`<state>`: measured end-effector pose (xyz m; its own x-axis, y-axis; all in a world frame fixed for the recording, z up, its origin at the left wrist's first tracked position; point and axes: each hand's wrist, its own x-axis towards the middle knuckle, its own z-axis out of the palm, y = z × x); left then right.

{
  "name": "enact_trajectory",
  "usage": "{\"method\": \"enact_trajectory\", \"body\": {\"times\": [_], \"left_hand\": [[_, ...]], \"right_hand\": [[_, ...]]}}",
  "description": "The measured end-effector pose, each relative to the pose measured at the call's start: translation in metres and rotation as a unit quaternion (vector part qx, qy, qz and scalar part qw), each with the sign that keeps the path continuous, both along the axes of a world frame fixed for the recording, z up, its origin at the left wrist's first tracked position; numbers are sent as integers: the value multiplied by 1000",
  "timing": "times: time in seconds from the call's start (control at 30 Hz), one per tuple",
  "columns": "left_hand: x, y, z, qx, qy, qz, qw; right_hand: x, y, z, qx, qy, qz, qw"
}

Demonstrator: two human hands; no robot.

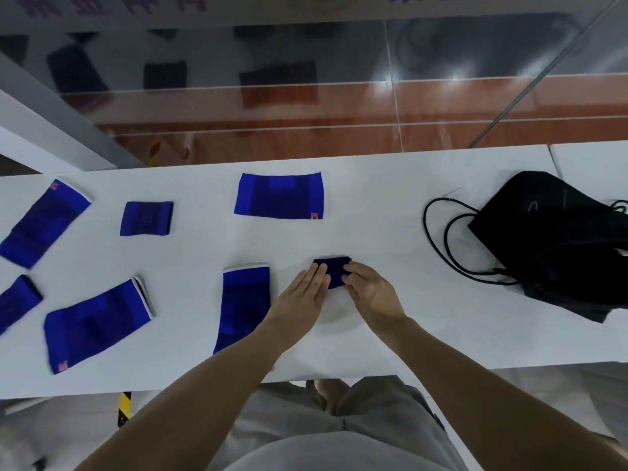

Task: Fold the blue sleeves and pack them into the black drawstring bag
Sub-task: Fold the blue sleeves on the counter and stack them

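A small folded dark blue sleeve lies on the white table between my two hands. My left hand touches its left end with straight fingers. My right hand holds its right end, fingers curled over the cloth. The black drawstring bag lies at the right with its cord looped toward the middle. Several other blue sleeves lie flat: one just left of my left hand, one at the back centre, a small one and others at the far left.
A large sleeve and a small one lie at the front left. A glass wall stands behind the table's far edge. The table's near edge runs above my lap. A second table top adjoins at the far right.
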<state>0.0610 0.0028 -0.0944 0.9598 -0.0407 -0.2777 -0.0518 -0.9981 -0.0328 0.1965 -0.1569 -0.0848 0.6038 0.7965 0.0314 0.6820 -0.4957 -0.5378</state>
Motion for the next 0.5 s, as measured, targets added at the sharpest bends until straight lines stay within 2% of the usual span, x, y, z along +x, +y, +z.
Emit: {"method": "enact_trajectory", "body": {"times": [0.27,0.5], "left_hand": [[6,-4,8,-21,38,37,998],[-11,-16,22,-26,26,48,998]], "right_hand": [[1,1,4,-27,43,-28,998],[-2,3,9,-72,59,-34,995]]}}
